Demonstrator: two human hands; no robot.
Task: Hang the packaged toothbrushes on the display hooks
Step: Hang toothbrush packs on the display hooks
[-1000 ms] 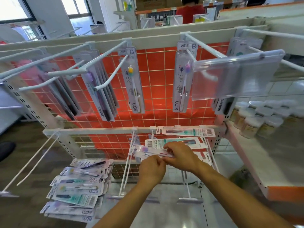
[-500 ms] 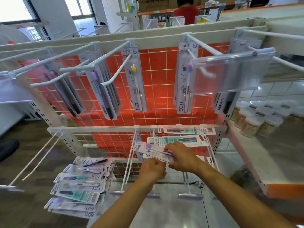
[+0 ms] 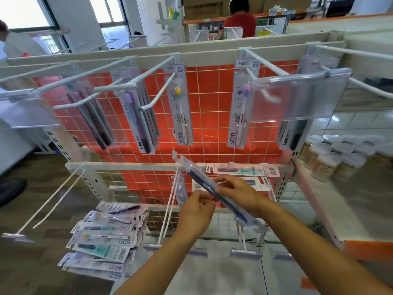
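I hold a packaged toothbrush with a dark handle, tilted with its hang tab up and to the left, in front of the lower rail. My right hand grips it at the middle. My left hand pinches its lower edge from below. Two long white display hooks slope down toward me just left of my hands, with one pack hanging on them. More toothbrush packs lie across the hooks behind my right hand. The upper row of hooks carries hanging packs.
A loose pile of toothbrush packs lies on the floor at lower left. A clear price-tag holder juts out at upper right. Jars stand on the right shelf. A person in red stands behind the rack.
The pack has been lifted off the stack and turned from nearly flat to steeply tilted, tab end raised. Both hands rose slightly. The view moved closer to the rack.
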